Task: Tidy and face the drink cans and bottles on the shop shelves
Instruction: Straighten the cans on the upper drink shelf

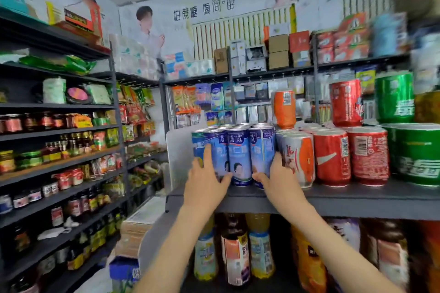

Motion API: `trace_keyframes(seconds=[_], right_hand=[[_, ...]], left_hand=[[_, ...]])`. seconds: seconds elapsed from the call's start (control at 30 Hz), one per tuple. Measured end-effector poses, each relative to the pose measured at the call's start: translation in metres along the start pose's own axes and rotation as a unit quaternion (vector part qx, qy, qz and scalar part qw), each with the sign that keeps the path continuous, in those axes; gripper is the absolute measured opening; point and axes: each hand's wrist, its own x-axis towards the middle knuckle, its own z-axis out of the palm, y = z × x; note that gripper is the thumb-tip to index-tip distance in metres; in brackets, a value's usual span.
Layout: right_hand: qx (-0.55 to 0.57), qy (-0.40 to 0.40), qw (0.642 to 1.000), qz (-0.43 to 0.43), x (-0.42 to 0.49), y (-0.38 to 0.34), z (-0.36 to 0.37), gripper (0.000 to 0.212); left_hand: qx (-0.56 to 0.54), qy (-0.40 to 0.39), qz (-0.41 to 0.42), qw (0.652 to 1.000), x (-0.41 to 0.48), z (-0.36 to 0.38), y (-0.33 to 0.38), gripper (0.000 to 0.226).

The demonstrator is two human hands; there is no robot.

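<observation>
**Shop shelves, both hands on the blue cans**

Shop shelving fills the room on three sides, with pale printed posters (pixel 204 9) across the back wall. At 9 o'clock, dark racks carry rows of small glass jars with red labels (pixel 59 121).

Straight ahead runs a dark grey metal shelf (pixel 357 197). Near its left end stands a tight group of tall slim blue-and-white metal cans (pixel 239 157), upright, with the front row at the shelf edge. Touching them at 3 o'clock are squat orange-and-white cans (pixel 297 157). Further along at 3 o'clock come red cola cans (pixel 332 157) and then green cans (pixel 419 157). One more orange can (pixel 284 108) stands on top of the lower layer, at 1 o'clock from the blue group.

The left hand (pixel 204 188) lies against the front left of the blue group. Its fingers are spread, the forefinger straight up a can face and the thumb reaching to 3 o'clock near the can bases.

The right hand (pixel 278 178) holds the blue can at the right end of the front row. Its fingers are tucked into the gap beside the orange-and-white cans, and its thumb lies across the can's lower front.

At 6 o'clock, on the shelf below, plastic drink bottles with coloured labels (pixel 235 252) stand upright.
</observation>
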Motion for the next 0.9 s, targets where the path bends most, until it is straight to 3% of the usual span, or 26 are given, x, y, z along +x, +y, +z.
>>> trace_keyframes(seconds=[0.1,0.2,0.33,0.43,0.53,0.67,0.9], right_hand=[[-0.103,0.029,0.994,0.004,0.001,-0.002,0.011,0.082],[-0.198,0.049,0.979,0.011,0.006,-0.005,0.018,0.076],[-0.127,0.05,0.99,0.029,0.001,-0.011,0.011,0.07],[-0.114,0.081,0.99,-0.027,-0.014,-0.01,-0.003,0.055],[-0.091,0.101,0.985,-0.102,-0.039,-0.009,-0.025,0.041],[-0.11,0.119,0.975,-0.152,-0.074,0.011,-0.073,0.043],[-0.196,0.175,0.96,-0.095,-0.147,0.11,-0.231,0.044]], left_hand=[[-0.063,-0.035,0.009,0.997,0.005,0.006,0.0,0.095],[-0.069,-0.036,0.019,0.997,0.006,0.01,0.003,0.094],[-0.012,0.0,0.026,1.0,0.0,0.009,0.009,0.085],[0.048,0.046,0.053,0.996,-0.012,0.007,0.025,0.078],[0.037,0.102,0.12,0.987,-0.024,0.013,0.049,0.074],[-0.006,0.116,0.186,0.976,-0.051,0.02,0.109,0.068],[-0.1,0.088,0.293,0.947,-0.125,0.046,0.271,0.064]])
